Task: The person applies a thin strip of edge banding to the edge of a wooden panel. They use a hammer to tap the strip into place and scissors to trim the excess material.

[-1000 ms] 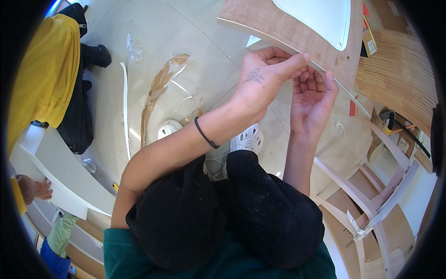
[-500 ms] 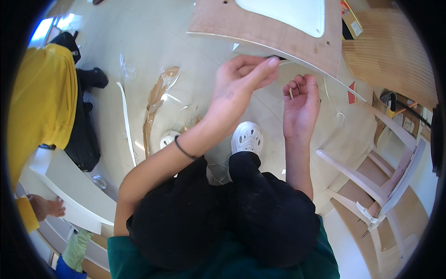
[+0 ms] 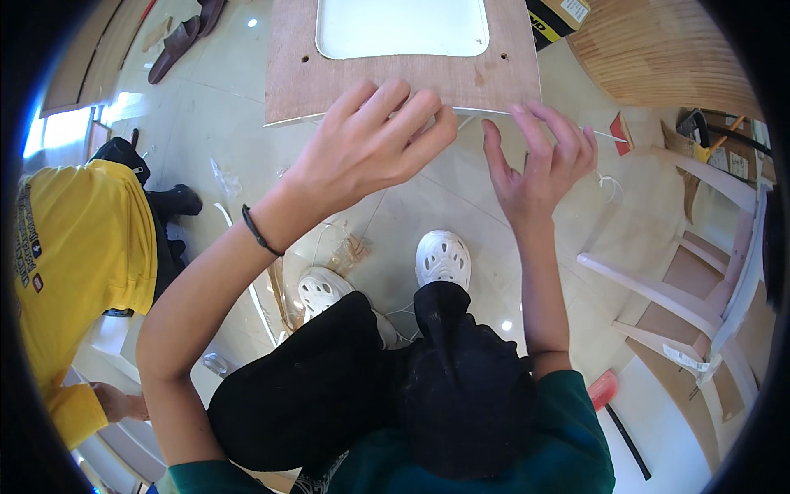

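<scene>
A brown wooden panel [image 3: 387,86] with a white inset [image 3: 403,29] and small holes lies ahead of me. My left hand [image 3: 374,140], with a dark band at the wrist, is at its near edge. Its fingers are bent inward; the thumb and fingertips are hidden, so what they grip does not show. Right of it, my right hand [image 3: 543,160] is open at the panel's right corner, thumb and fingers apart. A thin white strip [image 3: 609,135] runs out past those fingers to the right; I cannot tell whether they touch it.
A person in a yellow top [image 3: 95,239] is at the left, one hand [image 3: 119,403] low down. A pale chair frame [image 3: 658,292] lies right, near a red-headed tool with a black handle [image 3: 625,436]. Plastic wrap [image 3: 350,251] lies by my white shoes [image 3: 443,259]. Dark slippers [image 3: 174,49] lie far left.
My left hand has moved left along the panel's edge, out of its pinch, and now has bent fingers. My right hand has turned and opened at the edge. The view has shifted.
</scene>
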`<state>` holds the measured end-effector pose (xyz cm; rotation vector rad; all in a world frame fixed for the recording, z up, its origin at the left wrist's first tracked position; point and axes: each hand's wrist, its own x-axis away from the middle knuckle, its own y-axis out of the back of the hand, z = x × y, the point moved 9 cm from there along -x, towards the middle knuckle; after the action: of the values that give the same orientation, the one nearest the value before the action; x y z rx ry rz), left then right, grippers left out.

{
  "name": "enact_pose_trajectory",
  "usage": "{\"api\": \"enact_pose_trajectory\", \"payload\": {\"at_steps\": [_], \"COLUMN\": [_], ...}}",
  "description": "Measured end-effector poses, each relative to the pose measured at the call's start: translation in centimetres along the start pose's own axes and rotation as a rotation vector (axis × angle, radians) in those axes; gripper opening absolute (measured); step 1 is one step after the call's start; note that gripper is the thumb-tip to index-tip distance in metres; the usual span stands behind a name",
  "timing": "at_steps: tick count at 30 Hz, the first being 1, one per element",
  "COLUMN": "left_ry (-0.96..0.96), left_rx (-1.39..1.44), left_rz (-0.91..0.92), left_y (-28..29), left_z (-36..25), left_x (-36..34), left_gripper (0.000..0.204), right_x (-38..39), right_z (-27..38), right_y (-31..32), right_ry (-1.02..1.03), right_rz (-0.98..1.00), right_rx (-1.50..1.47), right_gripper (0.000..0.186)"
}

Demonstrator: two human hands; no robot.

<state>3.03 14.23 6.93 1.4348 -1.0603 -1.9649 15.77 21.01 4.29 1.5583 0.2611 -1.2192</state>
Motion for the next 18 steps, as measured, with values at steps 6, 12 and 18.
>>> {"api": "enact_pose_trajectory", "payload": {"at_steps": [6,12,18], "left_ry": [0.02,0.001,-0.04], "left_rx": [0.016,0.006,0.015], "left_rz": [-0.053,-0.1,-0.156], "left_y": [-0.5,-0.7,-0.8], "left_z": [0.4,0.5,0.7], "left_x": [0.1,0.5,0.4], "left_gripper": [0.023,0.021,0.019], "right_x": [-0.7,-0.8,-0.6], "right_z": [-0.5,-0.7,-0.7], "right_y": [-1.3,-1.4,-1.5], "right_ry": [0.19,0.222,0.286], "right_rz": [0.029,-0.018,-0.034], "right_rx": [-0.058,-0.07,-0.003], "right_gripper": [0.045,0.035,0.035]}}
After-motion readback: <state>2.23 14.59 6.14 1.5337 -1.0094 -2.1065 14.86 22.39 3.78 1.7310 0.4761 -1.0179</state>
